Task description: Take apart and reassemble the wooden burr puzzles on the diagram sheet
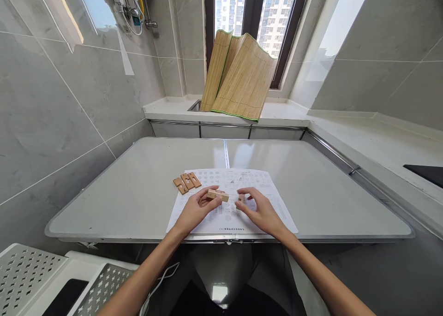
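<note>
My left hand is closed on a light wooden block, thumb in front and fingers behind it. The block lies roughly level above a printed sheet covered with small line drawings. To its right, my right hand pinches a smaller wooden piece between thumb and fingers. A short gap separates the two pieces. Several flat brown wooden pieces with cut-outs lie together at the sheet's upper left corner, just beyond my left hand.
Under the sheet is a white folding table with a centre seam. Behind it, a bamboo mat leans on the counter by the window. At lower left stands a white perforated stool or rack with a dark phone-like object. A white cable hangs nearby.
</note>
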{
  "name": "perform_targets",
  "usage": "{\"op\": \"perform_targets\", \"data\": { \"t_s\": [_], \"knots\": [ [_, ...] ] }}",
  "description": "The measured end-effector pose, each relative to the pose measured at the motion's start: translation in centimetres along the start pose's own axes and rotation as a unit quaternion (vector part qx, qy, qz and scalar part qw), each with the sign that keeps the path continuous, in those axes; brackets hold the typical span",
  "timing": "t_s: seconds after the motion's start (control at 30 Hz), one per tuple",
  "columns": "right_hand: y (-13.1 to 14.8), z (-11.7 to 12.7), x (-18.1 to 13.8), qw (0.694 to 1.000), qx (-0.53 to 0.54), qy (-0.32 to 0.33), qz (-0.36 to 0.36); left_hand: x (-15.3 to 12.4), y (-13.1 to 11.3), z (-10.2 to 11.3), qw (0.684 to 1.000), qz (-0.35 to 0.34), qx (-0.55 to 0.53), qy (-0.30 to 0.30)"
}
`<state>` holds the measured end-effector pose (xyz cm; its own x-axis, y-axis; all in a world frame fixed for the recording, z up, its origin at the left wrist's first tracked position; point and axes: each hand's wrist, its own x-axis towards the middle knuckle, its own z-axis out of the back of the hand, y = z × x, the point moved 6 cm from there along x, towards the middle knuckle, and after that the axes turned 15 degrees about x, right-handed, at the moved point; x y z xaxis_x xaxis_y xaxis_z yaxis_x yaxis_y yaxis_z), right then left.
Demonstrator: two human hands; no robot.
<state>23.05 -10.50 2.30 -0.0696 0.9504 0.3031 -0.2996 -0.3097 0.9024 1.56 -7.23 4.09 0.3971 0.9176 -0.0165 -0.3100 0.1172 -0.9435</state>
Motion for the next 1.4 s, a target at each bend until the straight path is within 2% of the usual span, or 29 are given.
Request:
{"op": "perform_targets", "data": {
  "t_s": [0.07, 0.17, 0.27, 0.33, 0.43, 0.57, 0.67, 0.8, 0.93, 1.1, 1.23, 1.4],
  "knots": [
    [1.5, -0.9, -0.1, 0.996, 0.071, 0.036, -0.035, -0.2, -0.8, -0.8, 1.000, -0.025, 0.015, 0.012],
    [2.8, -1.6, -0.1, 0.988, 0.133, 0.055, -0.047, -0.2, -1.5, -1.8, 0.997, -0.050, 0.050, 0.030],
    [2.2, -1.3, 0.1, 0.976, 0.202, 0.042, -0.068, 0.3, -0.9, -2.2, 0.994, -0.058, 0.085, 0.032],
    [0.9, -0.3, 0.1, 0.969, 0.233, 0.005, -0.081, 0.9, -0.1, -2.1, 0.988, -0.064, 0.140, 0.021],
    [-1.4, 1.9, -0.4, 0.977, 0.177, -0.075, -0.088, 2.1, 1.4, -1.7, 0.962, -0.077, 0.261, 0.001],
    [-3.6, 4.0, -1.7, 0.987, -0.032, -0.138, -0.071, 3.7, 2.4, -2.3, 0.933, -0.111, 0.341, 0.028],
    [-4.4, 4.3, -2.4, 0.973, -0.152, -0.161, -0.064, 4.7, 2.1, -3.3, 0.922, -0.146, 0.353, 0.060],
    [-4.3, 3.3, -2.1, 0.959, -0.231, -0.159, -0.048, 5.6, 1.1, -4.6, 0.917, -0.163, 0.352, 0.093],
    [-4.3, 2.1, -1.4, 0.972, -0.197, -0.123, -0.027, 6.1, 0.2, -5.9, 0.903, -0.189, 0.367, 0.121],
    [-4.8, 1.8, -1.3, 0.989, -0.125, -0.075, -0.004, 7.1, -0.2, -7.2, 0.885, -0.203, 0.402, 0.115],
    [-5.1, 2.0, -1.4, 0.994, -0.094, -0.061, 0.000, 7.5, -0.6, -8.2, 0.881, -0.213, 0.400, 0.133],
    [-5.1, 2.2, -1.3, 0.996, -0.068, -0.065, -0.008, 7.2, -0.7, -8.1, 0.877, -0.226, 0.401, 0.139]
  ]
}}
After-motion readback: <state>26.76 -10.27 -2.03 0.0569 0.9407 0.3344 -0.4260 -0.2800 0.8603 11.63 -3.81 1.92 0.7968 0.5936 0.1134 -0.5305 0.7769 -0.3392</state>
